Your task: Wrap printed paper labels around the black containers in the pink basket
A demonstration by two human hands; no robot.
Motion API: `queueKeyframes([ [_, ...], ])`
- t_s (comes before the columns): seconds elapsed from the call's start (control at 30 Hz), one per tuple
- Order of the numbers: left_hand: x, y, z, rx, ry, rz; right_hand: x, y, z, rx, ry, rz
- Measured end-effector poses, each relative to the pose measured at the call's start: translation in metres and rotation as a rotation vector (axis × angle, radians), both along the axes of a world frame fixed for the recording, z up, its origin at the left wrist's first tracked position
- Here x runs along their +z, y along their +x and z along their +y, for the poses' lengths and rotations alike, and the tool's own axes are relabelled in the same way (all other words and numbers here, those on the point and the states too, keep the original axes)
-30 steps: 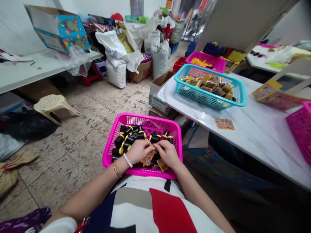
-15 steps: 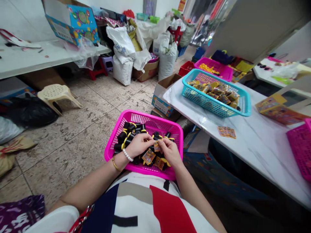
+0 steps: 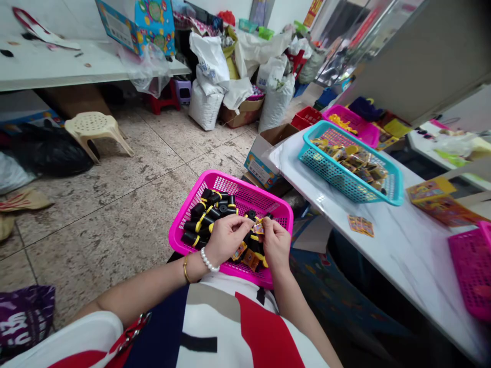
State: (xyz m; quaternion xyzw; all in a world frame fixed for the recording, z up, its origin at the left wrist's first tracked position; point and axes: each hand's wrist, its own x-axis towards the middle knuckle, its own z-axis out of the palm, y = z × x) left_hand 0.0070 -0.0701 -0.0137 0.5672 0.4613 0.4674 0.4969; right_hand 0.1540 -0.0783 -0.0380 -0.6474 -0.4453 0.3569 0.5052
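Observation:
My left hand (image 3: 229, 236), with a pearl bracelet and a gold bangle at its wrist, is closed in a pinch at one side of a small printed sticker (image 3: 258, 228). My right hand (image 3: 276, 243) pinches the other side. Both are over a pink basket (image 3: 177, 230) that rests against my lap. Inside it lie several black cylinders with yellow rings (image 3: 205, 220). More orange printed stickers (image 3: 251, 259) lie near the basket's front edge, partly covered by my hands. The exact fingertip contact is too small to make out.
To the right, a white marbled table (image 3: 326, 214) bears a turquoise basket (image 3: 355, 186) of wrapped pieces and a few printed stickers (image 3: 360, 225). A cardboard box (image 3: 264, 163) stands by its corner. A cream stool (image 3: 94, 125) and white sacks (image 3: 207, 105) are on the floor.
My hands have shifted slightly right and the sticker between them has tilted. My left hand now covers more of the stickers below. The whole view has swung a little.

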Motion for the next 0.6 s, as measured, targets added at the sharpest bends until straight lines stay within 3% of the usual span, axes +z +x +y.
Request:
queueKeyframes([
  [0.17,-0.0025,0.0012,-0.0002,0.006,-0.086,-0.014,0.0013,-0.0023,-0.0014,-0.024,0.019,-0.011],
  [0.3,0.0000,-0.0001,-0.0009,0.056,0.001,-0.025,0.0008,-0.0032,-0.0010,-0.034,0.043,-0.051],
  [0.6,-0.0057,-0.0006,0.0003,0.026,0.091,0.025,-0.0039,-0.0058,-0.0035,-0.017,0.118,-0.219],
])
